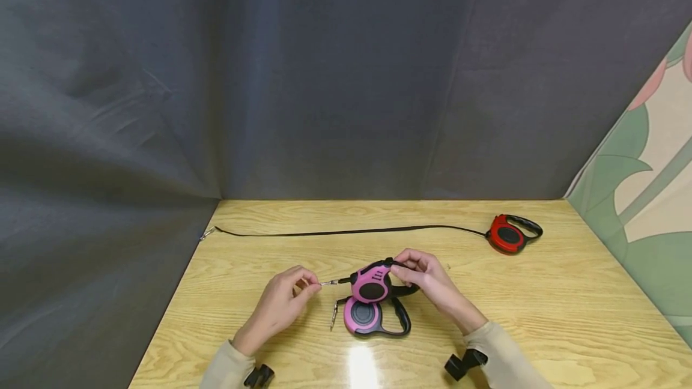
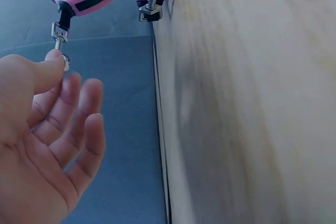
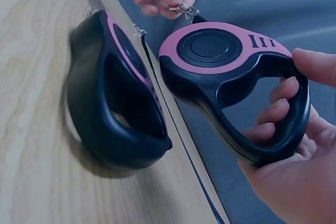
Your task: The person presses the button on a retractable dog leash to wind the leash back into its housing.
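My right hand (image 1: 427,275) grips the black handle of a pink retractable dog leash (image 1: 370,281), its fingers passing through the handle loop in the right wrist view. With thumb and forefinger, my left hand (image 1: 283,302) pinches the metal clip (image 2: 60,40) at that leash's end, and its other fingers are loosely bent. Only a short piece of black strap shows between clip and casing. A second pink leash (image 1: 363,315) lies on the table just below the held one, its handle to the right and its metal clip (image 1: 333,317) to the left.
Farther back on the wooden table (image 1: 540,317) lies a red retractable leash (image 1: 507,236). Its black strap (image 1: 346,232) stretches left across the table to a metal clip (image 1: 207,233) at the left edge. Dark grey cloth (image 1: 346,77) hangs behind and at the left.
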`<action>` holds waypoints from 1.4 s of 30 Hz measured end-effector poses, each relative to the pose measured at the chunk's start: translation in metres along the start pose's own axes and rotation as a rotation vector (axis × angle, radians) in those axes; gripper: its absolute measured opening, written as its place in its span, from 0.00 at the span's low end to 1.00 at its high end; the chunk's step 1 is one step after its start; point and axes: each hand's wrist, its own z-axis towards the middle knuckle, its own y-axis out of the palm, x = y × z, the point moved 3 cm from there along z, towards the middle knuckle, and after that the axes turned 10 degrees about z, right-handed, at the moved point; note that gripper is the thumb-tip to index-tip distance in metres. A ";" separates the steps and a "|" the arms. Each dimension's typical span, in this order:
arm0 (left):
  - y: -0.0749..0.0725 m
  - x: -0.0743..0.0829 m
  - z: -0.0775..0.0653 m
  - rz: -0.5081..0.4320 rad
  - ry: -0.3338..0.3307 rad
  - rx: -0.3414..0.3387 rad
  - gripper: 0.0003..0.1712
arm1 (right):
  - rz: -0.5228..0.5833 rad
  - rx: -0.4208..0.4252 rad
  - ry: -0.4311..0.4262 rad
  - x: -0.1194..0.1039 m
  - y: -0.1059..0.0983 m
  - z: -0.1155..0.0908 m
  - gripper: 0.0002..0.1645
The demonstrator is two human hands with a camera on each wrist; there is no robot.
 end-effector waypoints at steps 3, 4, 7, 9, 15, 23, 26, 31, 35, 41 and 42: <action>0.000 0.002 0.003 0.008 -0.003 -0.002 0.05 | 0.023 0.012 0.007 0.000 0.001 0.004 0.06; 0.000 0.003 0.004 0.007 -0.004 -0.009 0.03 | 0.036 0.013 0.009 0.000 0.001 0.006 0.06; 0.002 0.005 0.007 -0.026 -0.006 -0.041 0.04 | 0.074 0.012 0.015 -0.001 0.003 0.011 0.06; 0.003 0.007 0.011 -0.074 -0.010 -0.064 0.11 | 0.121 -0.003 0.019 -0.001 0.004 0.016 0.04; 0.013 0.016 0.028 -0.289 -0.015 -0.089 0.24 | 0.248 -0.021 0.062 -0.001 0.009 0.033 0.02; 0.030 0.007 0.052 -0.499 -0.179 -0.080 0.20 | 0.276 0.093 0.172 0.008 0.016 0.055 0.11; 0.035 0.001 0.057 -0.541 -0.253 -0.101 0.23 | 0.273 0.080 0.197 0.012 0.016 0.059 0.17; 0.042 -0.003 0.060 -0.520 -0.310 -0.109 0.24 | 0.164 0.064 0.212 0.022 0.013 0.064 0.25; 0.045 -0.005 0.062 -0.498 -0.340 -0.107 0.25 | -0.043 0.071 0.178 0.031 0.010 0.066 0.24; 0.050 -0.007 0.067 -0.418 -0.354 -0.105 0.23 | -0.440 0.150 0.082 0.039 0.005 0.070 0.15; 0.051 -0.007 0.067 -0.398 -0.352 -0.106 0.23 | -0.502 0.161 0.064 0.039 0.004 0.070 0.14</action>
